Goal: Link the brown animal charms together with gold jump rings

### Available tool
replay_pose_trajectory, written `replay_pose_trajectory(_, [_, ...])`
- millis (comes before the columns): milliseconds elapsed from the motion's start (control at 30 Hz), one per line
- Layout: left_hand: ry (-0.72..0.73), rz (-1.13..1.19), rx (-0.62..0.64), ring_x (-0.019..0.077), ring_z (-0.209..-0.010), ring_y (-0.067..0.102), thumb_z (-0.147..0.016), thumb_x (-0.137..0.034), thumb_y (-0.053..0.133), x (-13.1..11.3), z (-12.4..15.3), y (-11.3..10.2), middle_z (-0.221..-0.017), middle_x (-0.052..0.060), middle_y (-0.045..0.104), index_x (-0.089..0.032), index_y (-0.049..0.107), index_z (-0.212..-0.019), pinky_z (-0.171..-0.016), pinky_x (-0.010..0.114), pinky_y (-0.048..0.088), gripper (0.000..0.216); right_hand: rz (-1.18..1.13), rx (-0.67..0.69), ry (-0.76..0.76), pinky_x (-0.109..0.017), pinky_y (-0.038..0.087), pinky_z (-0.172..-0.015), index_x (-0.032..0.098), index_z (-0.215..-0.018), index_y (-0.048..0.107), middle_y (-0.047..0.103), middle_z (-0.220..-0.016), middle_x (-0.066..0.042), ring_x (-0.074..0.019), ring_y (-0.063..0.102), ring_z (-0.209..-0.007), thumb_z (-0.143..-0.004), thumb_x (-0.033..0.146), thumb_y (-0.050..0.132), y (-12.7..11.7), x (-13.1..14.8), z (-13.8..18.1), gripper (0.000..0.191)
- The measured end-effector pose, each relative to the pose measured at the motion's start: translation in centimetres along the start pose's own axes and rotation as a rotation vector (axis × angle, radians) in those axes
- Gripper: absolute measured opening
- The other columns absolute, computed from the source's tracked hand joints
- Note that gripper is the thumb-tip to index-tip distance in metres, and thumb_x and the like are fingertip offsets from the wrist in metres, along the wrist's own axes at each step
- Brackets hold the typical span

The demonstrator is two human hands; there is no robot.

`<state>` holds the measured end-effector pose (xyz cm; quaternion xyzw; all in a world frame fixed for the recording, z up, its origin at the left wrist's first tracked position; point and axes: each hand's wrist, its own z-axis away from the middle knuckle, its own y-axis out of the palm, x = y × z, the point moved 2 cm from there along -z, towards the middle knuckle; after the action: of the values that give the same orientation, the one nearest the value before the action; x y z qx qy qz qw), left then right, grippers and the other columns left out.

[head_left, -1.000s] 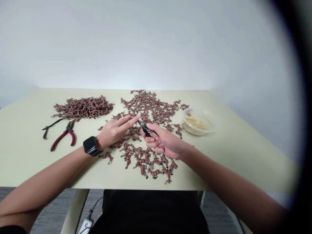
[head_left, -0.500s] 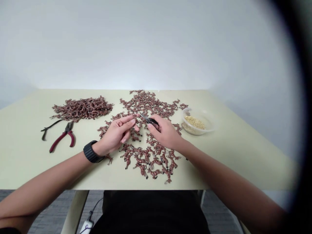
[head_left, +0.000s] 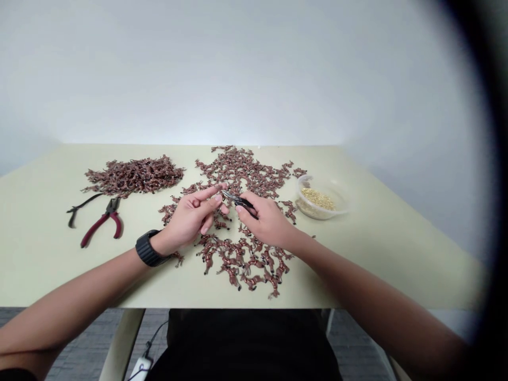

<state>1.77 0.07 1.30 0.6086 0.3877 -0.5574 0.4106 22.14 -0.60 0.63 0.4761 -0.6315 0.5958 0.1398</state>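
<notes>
My right hand (head_left: 269,218) is wrapped round a pair of small pliers (head_left: 240,200) with dark handles and metal jaws pointing left. Their tips meet the fingertips of my left hand (head_left: 194,214), whose thumb and index finger close together in a pinch. Whatever is between those fingers is too small to make out. Under and around both hands spreads a loose layer of small brown, animal-shaped charms (head_left: 242,256), which look like reindeer, some with black ends.
A dense heap of similar brown pieces (head_left: 133,175) lies at the back left. In front of it are red-handled pliers (head_left: 103,221) and a thin black tool (head_left: 81,208). To the right stands a clear plastic bowl (head_left: 342,205) with small gold-coloured bits (head_left: 318,199).
My right hand has shifted slightly left and down, bringing the pliers' jaws to the left fingertips. The left hand has hardly moved.
</notes>
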Motion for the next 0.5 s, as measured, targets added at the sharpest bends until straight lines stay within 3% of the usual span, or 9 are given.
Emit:
replay_pose_trajectory(100, [0.164,-0.251,-0.060,0.0037,-0.037,0.045,-0.094,-0.038,0.066,0.2,0.1,-0.4,-0.087,0.005,0.074,-0.024,0.057,-0.146,-0.039,0.018,0.038,0.054,-0.245,0.070,0.116,-0.026,0.027,-0.051,0.022,-0.092,0.052,0.045,-0.069,0.004,-0.0117,0.037,-0.056,-0.101,0.052,0.045,0.1,0.5,0.2,0.032])
replay_pose_trajectory(200, [0.413,-0.572,-0.129,0.0102,-0.054,0.060,-0.092,-0.029,0.067,0.3,-0.2,-2.1,-0.085,0.004,0.076,-0.027,0.065,-0.138,-0.052,0.021,0.050,0.046,-0.623,0.278,0.314,-0.024,0.018,-0.044,0.022,-0.089,0.050,0.034,-0.069,0.005,-0.0104,0.023,-0.054,-0.099,0.058,0.043,0.2,0.8,0.2,0.038])
replay_pose_trajectory(267, [0.556,-0.761,-0.079,0.0160,-0.081,0.070,-0.088,-0.022,0.069,0.4,-0.6,-3.2,-0.103,0.007,0.078,-0.030,0.072,-0.128,-0.066,0.024,0.056,0.041,-0.850,0.451,0.435,-0.024,0.010,-0.042,0.022,-0.089,0.049,0.024,-0.069,0.006,-0.0107,0.012,-0.054,-0.098,0.060,0.042,0.1,0.9,0.2,0.040])
replay_pose_trajectory(333, [0.594,-0.874,-0.021,0.0176,-0.093,0.071,-0.088,-0.019,0.068,0.5,-0.9,-3.8,-0.119,0.007,0.075,-0.033,0.074,-0.124,-0.072,0.026,0.057,0.039,-0.952,0.530,0.483,-0.024,0.007,-0.042,0.021,-0.089,0.049,0.019,-0.069,0.007,-0.0110,0.008,-0.055,-0.097,0.061,0.042,0.0,0.9,0.1,0.041])
replay_pose_trajectory(400, [0.599,-0.835,-0.068,0.0148,-0.082,0.070,-0.090,-0.020,0.067,0.4,-1.0,-3.7,-0.114,0.007,0.077,-0.032,0.072,-0.128,-0.071,0.025,0.057,0.040,-0.906,0.482,0.458,-0.024,0.009,-0.042,0.021,-0.090,0.050,0.021,-0.069,0.007,-0.0108,0.010,-0.055,-0.097,0.061,0.042,-0.1,0.7,0.0,0.041])
replay_pose_trajectory(500, [0.426,-0.609,-0.126,0.0079,-0.049,0.055,-0.095,-0.030,0.063,0.3,-0.8,-2.4,-0.090,0.007,0.078,-0.025,0.061,-0.142,-0.051,0.021,0.050,0.047,-0.556,0.208,0.285,-0.025,0.021,-0.045,0.021,-0.091,0.052,0.035,-0.069,0.005,-0.0105,0.025,-0.053,-0.099,0.059,0.043,-0.4,0.3,-0.1,0.039])
